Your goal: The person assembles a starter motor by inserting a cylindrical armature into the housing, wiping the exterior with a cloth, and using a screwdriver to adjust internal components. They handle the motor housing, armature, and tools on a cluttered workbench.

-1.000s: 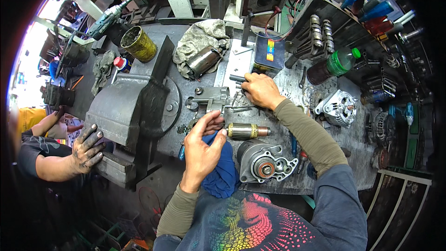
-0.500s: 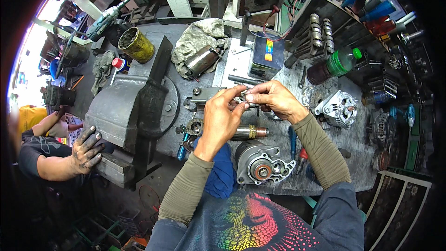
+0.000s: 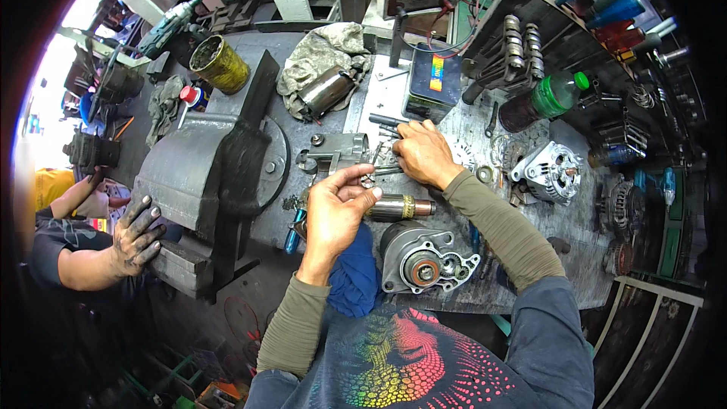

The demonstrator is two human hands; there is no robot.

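My left hand [image 3: 335, 210] hovers over the bench with thumb and forefinger drawn together at a small metal part [image 3: 369, 180], whose kind is unclear. Beyond it, my right hand [image 3: 425, 153] reaches down with curled fingers among dark rod-shaped tools [image 3: 388, 120]; its fingertips are partly hidden, so what they grip does not show. Below the hands lies a starter armature [image 3: 394, 207] with a copper-coloured end. Nearer me stands a round metal starter housing [image 3: 421, 266], and a cylindrical metal housing [image 3: 344, 150] sits left of the right hand.
A large bench vise [image 3: 189, 174] stands at left, with a co-worker's dirty hand [image 3: 138, 235] on its jaw. Around the bench are a yellow can [image 3: 219, 64], a metal cylinder on a rag [image 3: 327, 92], a battery [image 3: 433, 83], a green-capped bottle [image 3: 541, 98] and an alternator [image 3: 549, 174].
My hands have come apart from their shared pinch over the bench. The right has moved away to the rod-shaped tools, while the left has shifted slightly left and nearer me.
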